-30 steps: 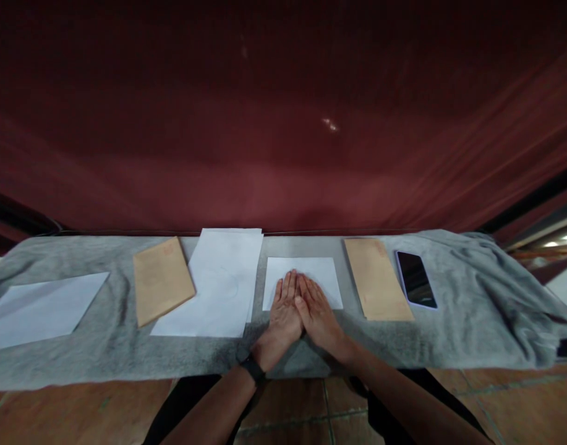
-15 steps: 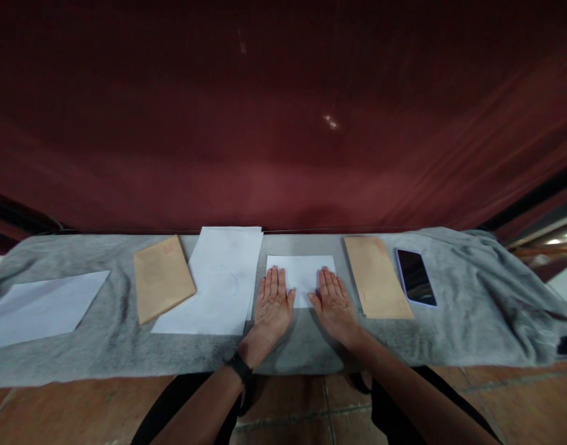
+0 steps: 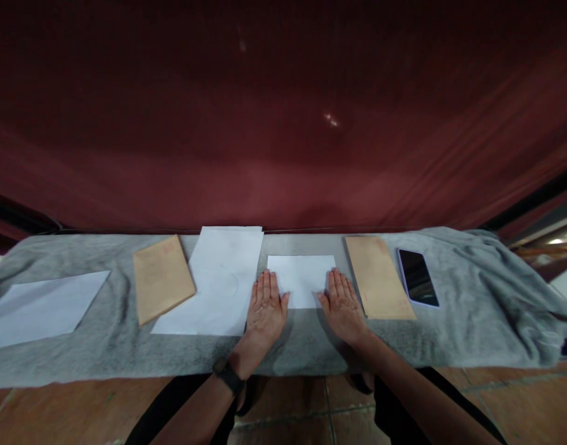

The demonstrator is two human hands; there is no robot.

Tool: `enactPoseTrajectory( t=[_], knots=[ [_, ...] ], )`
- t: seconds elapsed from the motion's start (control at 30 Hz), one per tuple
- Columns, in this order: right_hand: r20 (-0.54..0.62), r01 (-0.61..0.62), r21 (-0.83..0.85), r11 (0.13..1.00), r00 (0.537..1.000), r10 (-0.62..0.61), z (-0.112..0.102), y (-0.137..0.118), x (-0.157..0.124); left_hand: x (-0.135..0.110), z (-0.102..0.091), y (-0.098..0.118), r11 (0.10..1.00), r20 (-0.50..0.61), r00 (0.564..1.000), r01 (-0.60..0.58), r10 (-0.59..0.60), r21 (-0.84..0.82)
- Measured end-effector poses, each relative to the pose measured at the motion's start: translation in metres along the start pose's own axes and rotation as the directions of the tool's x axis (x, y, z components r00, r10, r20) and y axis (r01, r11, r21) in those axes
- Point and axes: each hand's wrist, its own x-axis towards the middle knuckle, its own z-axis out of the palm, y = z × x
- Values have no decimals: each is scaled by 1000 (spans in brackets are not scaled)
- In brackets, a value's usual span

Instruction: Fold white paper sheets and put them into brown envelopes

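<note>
A small white sheet of paper (image 3: 302,278), perhaps folded, lies flat on the grey cloth (image 3: 302,346) in front of me. My left hand (image 3: 267,309) rests palm down at the sheet's left edge, fingers stretched out and thumb on the paper. At its right edge lies my right hand (image 3: 342,306), also flat, fingers extended, its thumb touching the paper. Neither hand grips anything. Larger white sheets (image 3: 213,284) are stacked just left of my left hand. Brown envelopes (image 3: 380,278) lie just right of my right hand.
More brown envelopes (image 3: 162,281) overlap the large sheets on the left. Another white sheet (image 3: 46,309) lies at the far left. A phone (image 3: 417,278) with a pale purple case sits right of the envelopes. A dark red wall (image 3: 283,154) rises behind the cloth-covered surface.
My hands have slid apart, the left one leftward and slightly nearer me, the right one rightward. More of the small sheet shows between them. The other things stay in place.
</note>
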Motion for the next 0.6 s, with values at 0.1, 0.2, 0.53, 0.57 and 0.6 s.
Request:
enactPoseTrajectory(
  t=[0.1, 0.2, 0.53, 0.57, 0.6],
  knots=[
    [-13, -29, 32, 999, 999, 30, -2, 0, 6, 7, -6, 7, 1000, -18, 1000, -8, 8, 3],
    [14, 2, 113, 994, 1000, -4, -6, -7, 22, 23, -8, 20, 998, 8, 998, -58, 58, -22],
    [145, 41, 270, 962, 986, -82, 6, -37, 61, 64, 6, 42, 984, 193, 966, -158, 172, -84],
    [145, 46, 256, 966, 986, -86, 6, -36, 62, 65, 6, 42, 984, 197, 965, -161, 173, -77],
    [143, 53, 240, 969, 986, -89, 7, -34, 63, 66, 7, 42, 984, 197, 965, -164, 174, -68]
  ],
)
